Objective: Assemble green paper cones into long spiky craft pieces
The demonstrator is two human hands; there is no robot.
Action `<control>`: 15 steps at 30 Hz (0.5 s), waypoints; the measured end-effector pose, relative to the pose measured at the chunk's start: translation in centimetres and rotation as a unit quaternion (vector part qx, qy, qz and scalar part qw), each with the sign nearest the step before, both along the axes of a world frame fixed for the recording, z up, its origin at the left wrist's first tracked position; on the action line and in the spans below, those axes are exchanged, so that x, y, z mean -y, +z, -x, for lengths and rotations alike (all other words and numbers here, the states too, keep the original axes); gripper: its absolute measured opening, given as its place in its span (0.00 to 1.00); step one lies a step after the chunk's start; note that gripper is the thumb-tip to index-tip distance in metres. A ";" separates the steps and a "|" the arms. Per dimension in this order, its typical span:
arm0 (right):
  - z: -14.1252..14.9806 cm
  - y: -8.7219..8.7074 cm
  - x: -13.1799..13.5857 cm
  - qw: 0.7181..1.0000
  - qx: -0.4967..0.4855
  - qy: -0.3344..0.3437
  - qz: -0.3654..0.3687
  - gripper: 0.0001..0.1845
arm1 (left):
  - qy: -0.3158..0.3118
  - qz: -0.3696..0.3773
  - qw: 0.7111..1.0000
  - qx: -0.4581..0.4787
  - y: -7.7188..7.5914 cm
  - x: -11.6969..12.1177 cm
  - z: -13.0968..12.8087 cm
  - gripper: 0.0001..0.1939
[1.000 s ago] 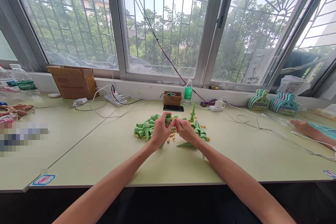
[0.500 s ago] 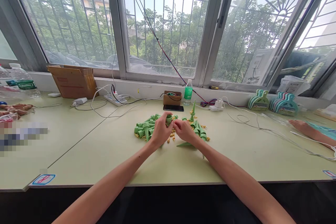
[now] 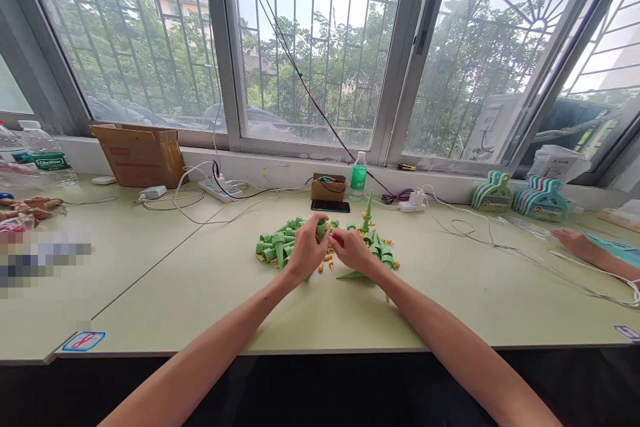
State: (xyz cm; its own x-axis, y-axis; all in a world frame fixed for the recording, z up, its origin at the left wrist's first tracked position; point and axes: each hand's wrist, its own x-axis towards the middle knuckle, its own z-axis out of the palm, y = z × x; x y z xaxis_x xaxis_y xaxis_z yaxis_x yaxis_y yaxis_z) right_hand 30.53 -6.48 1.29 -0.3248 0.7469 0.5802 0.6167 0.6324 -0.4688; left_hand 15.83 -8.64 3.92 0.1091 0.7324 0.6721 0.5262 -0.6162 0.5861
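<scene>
My left hand (image 3: 311,245) is closed around a green plastic piece (image 3: 321,227) with a round, cup-like end, held over the middle of the table. Right beside it, my right hand (image 3: 351,246) is pinched, fingertips close to the piece; whatever it grips is too small to make out. Green ribbed cone-shaped parts (image 3: 278,243) lie heaped by my left hand. More green cones (image 3: 383,250) lie by my right hand, and one green spike (image 3: 368,212) stands upright behind it. Small orange-yellow pegs (image 3: 331,263) are scattered between and under my hands.
A black phone (image 3: 331,206), a small brown box (image 3: 329,187) and a green-labelled bottle (image 3: 359,177) stand behind the pile. White cables (image 3: 465,227) cross the right side, where another person's hand (image 3: 575,243) rests. A cardboard box (image 3: 139,155) sits at back left.
Almost nothing differs. My hands stay together at the green piece, with only a slight shift of the fingers.
</scene>
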 end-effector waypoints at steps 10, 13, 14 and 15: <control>-1.0 0.9 0.0 0.983 0.154 -0.100 -0.015 0.11 | 0.000 -0.001 1.000 -0.010 -0.2 -0.3 0.1 0.08; -1.2 0.9 -0.1 0.972 0.204 -0.112 0.011 0.08 | 0.000 -0.004 1.000 -0.013 -0.2 -0.2 0.2 0.06; -1.2 0.9 -0.1 0.970 0.215 -0.112 0.016 0.07 | -0.001 -0.004 1.000 -0.013 -0.2 -0.2 0.2 0.06; -1.3 0.8 -0.1 0.969 0.222 -0.109 0.019 0.07 | -0.001 -0.004 1.000 -0.014 -0.2 -0.2 0.2 0.06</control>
